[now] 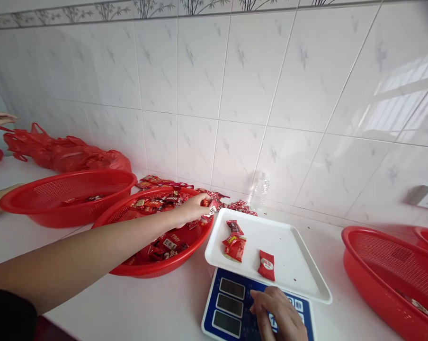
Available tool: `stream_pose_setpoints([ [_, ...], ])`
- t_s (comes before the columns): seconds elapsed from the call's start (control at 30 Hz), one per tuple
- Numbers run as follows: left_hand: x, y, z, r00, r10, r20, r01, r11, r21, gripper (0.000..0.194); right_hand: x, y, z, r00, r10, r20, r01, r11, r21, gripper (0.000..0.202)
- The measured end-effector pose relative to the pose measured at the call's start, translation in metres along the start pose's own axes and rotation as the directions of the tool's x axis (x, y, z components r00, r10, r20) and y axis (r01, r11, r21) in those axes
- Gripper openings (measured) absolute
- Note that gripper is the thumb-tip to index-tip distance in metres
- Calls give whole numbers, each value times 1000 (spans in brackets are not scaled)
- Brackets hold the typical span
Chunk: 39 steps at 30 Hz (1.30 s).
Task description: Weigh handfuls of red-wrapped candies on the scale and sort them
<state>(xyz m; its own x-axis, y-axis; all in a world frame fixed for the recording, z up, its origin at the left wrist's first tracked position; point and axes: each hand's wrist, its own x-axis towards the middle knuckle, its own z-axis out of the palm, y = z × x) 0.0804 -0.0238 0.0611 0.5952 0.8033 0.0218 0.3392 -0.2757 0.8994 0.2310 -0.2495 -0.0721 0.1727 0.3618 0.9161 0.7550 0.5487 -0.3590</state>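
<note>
My left hand (191,212) pinches a red-and-white wrapped snack packet (211,207) above the right rim of a red plastic basket (157,273). Many red packets, some with white lettering, lie inside that basket. My right hand (280,312) hovers over or rests on the keypad of a blue weighing scale (228,305); its bent fingers are slightly apart and nothing shows in them. A white tray (288,246) sits on the scale. It holds a small dark-red packet (234,227), red packets (235,248) overlapping below it, and a separate red packet (267,265).
Another red basket (68,215) with a few packets stands to the left, before filled red bags (72,154). A co-worker's hand (1,118) shows at far left. Loose packets and a clear bottle (261,192) line the wall. More red baskets (373,265) stand right.
</note>
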Motion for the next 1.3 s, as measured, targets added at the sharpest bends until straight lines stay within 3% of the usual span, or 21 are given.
stream_pose_setpoints([
  [0.1, -1, 11, 15, 989, 136, 61, -145, 973, 179, 31, 1, -2, -1, 1000, 4, -11, -4, 1000, -7, 22],
  [0.2, -5, 15, 36, 947, 268, 176, -319, 844, 432, 30, 3, -3, -1, 1000, 0, -13, 0, 1000, -7, 23],
  [0.33, -12, 16, 56, 807, 379, 452, -587, 597, 547, 40, 4, -4, -2, 1000, 5, -10, -5, 1000, 0, 23],
  [0.43, -16, 19, 62, 725, 382, 574, -685, 492, 538, 53, 4, -5, -3, 1000, 8, -6, -8, 1000, -9, 23],
  [0.5, -16, 20, 62, 737, 393, 550, -673, 501, 544, 59, 5, -5, -3, 1000, 3, -5, -3, 1000, -11, 23],
  [0.63, -6, 15, 61, 817, 403, 413, -577, 578, 577, 60, 6, -7, -5, 1000, 22, 3, -22, 1000, -2, 20],
  [0.8, 3, -5, 77, 902, 210, 378, -398, 743, 537, 82, 6, -9, -6, 999, 28, 32, -28, 1000, 6, 21],
  [1.0, 0, -1, 109, 857, 208, 471, -462, 715, 525, 88, 10, -3, -16, 995, -18, 96, 20, 1000, -14, 25],
  [1.1, -2, 6, 117, 848, 199, 491, -463, 729, 504, 92, 16, 9, -27, 998, 1, 64, 11, 982, -189, 24],
  [1.2, -1, 7, 119, 834, 207, 512, -485, 717, 501, 86, 21, 25, -36, 992, 123, -6, -110, 864, -490, 19],
  [1.3, 2, 4, 119, 844, 229, 485, -490, 696, 524, 76, 21, 37, -39, 973, 219, 68, -118, 732, -671, 32],
])
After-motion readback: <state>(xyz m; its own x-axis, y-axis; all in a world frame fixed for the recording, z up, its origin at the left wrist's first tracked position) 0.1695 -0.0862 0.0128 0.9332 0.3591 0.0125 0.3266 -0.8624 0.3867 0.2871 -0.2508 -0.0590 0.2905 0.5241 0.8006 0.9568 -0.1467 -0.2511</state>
